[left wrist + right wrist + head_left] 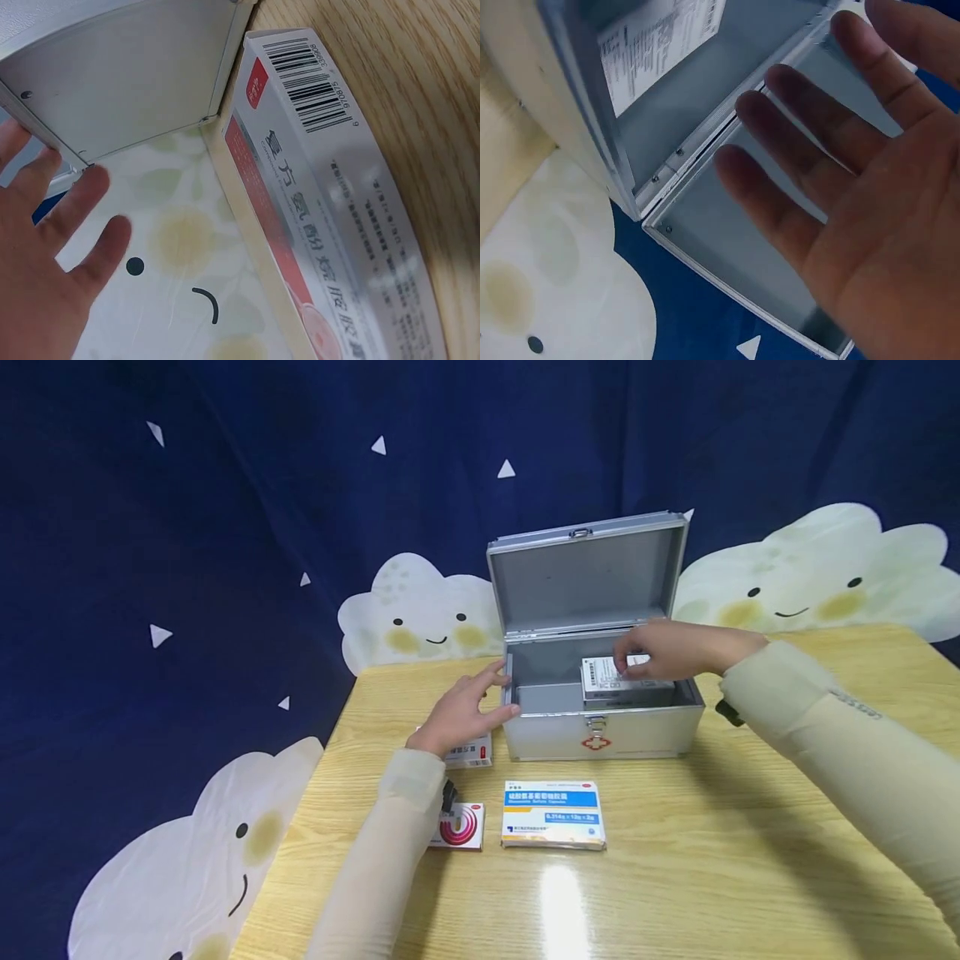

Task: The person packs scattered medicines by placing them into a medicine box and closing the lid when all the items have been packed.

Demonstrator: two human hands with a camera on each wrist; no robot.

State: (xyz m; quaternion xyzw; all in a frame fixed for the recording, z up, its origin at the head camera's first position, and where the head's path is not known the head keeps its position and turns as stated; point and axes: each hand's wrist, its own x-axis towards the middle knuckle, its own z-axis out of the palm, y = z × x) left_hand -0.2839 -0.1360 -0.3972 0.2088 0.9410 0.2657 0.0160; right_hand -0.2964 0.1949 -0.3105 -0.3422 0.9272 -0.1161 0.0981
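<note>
A silver first-aid case point(551, 739) with a red cross on its front stands on the table, its lid point(585, 581) raised. Inside, toward the right, lies a white medicine box point(597, 675) with printed text. Over that box is my right hand point(671, 647), its fingertips close above the printed face; the right wrist view has the fingers loosely extended and apart. My left hand point(461, 712) spreads its fingers at the left wall of the case, fingertips right at the rim. Below its palm lies a white and red capsule box point(322, 172) with a barcode, beside the case.
In front of the case lies a blue and white capsule box point(553, 814). Left of it, a box with a pink-red curved pattern point(465, 827) is partly hidden by my left sleeve. Behind the wooden table point(720, 860) hangs a dark blue curtain point(247, 468) with clouds.
</note>
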